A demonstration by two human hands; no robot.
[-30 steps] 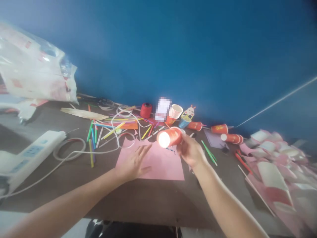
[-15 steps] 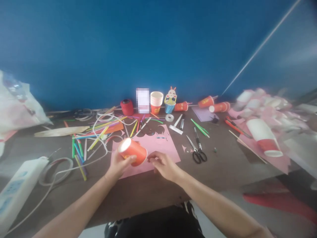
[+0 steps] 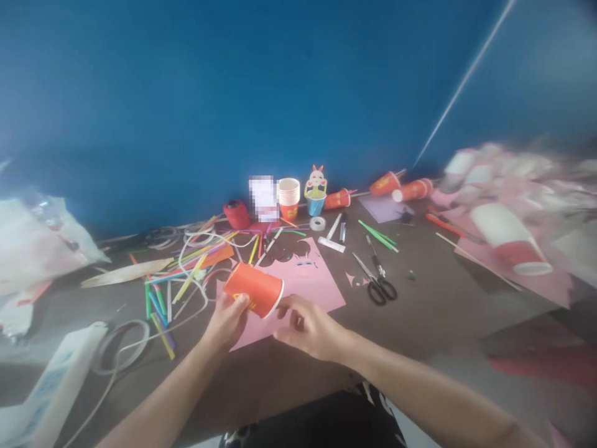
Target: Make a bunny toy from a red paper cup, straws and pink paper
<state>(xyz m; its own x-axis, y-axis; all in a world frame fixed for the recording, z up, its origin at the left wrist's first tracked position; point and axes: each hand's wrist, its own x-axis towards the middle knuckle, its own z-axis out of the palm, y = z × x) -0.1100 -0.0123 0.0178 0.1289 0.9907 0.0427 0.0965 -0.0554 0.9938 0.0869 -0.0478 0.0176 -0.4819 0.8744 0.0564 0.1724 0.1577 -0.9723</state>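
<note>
My left hand (image 3: 227, 321) grips an orange-red paper cup (image 3: 253, 289) lying on its side, its rim turned toward my right hand. My right hand (image 3: 305, 325) is at the cup's rim with the fingers curled and pinched close to it; I cannot make out whether they hold anything. Both hands hover over a pink paper sheet (image 3: 308, 279) with cut-out holes on the dark brown table (image 3: 433, 305).
Black scissors (image 3: 379, 283) lie right of the pink sheet. Coloured straws (image 3: 181, 283), a white cable and a power strip (image 3: 51, 389) sit left. A red thread spool (image 3: 236, 213), stacked cups (image 3: 288, 198), tape roll (image 3: 318, 223) and more red cups (image 3: 410, 190) line the blue wall.
The cup passed from my right hand to my left hand. It has turned so that its rim now faces right. The camera view swung right and down.
</note>
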